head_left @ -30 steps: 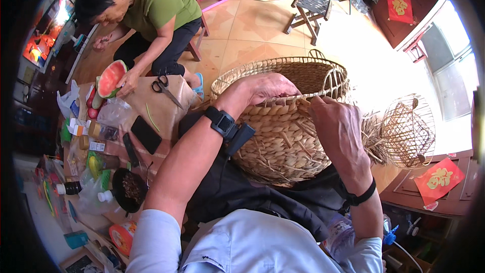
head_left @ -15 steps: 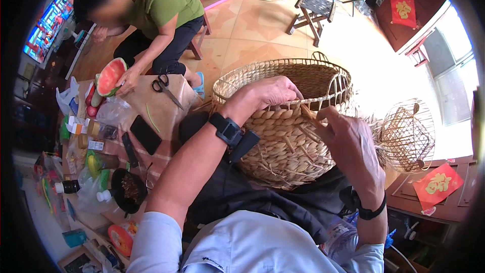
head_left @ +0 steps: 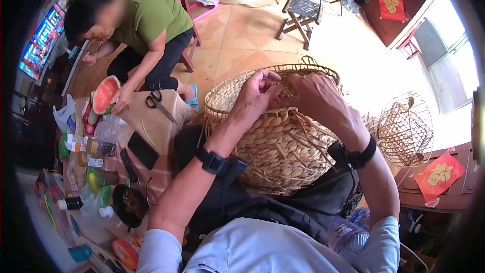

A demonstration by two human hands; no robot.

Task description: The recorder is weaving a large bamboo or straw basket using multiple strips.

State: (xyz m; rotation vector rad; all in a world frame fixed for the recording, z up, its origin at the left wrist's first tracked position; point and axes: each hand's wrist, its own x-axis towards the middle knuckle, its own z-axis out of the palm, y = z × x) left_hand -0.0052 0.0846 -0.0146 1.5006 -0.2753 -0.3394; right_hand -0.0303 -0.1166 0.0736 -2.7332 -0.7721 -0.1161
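Observation:
A round basket [head_left: 283, 156] woven from thick straw-coloured braid rests on my lap, its mouth upward and tilted. Thin loose strands stick out from its side, and an open lattice runs around its rim. My left hand [head_left: 256, 93] is above the near rim with its fingers curled in; what they pinch is too small to make out. Close to its right, my right hand [head_left: 321, 98] bends over the same rim, closed on a thin straw strand [head_left: 287, 91] largely hidden by the fingers. Several strand ends trail below the right hand.
At left, a low table bears scissors [head_left: 159, 105], a black phone [head_left: 143, 150] and a dark bowl [head_left: 130, 199]. Beyond it, a seated person [head_left: 151, 20] holds a cut watermelon [head_left: 106, 95]. A wire-like open basket [head_left: 405, 130] stands right; a folding stool [head_left: 301, 15] is behind.
My right hand has moved up and left, over the rim and close to my left hand. My left hand has drawn back from inside the rim and turned its fingers upward. The view has shifted slightly.

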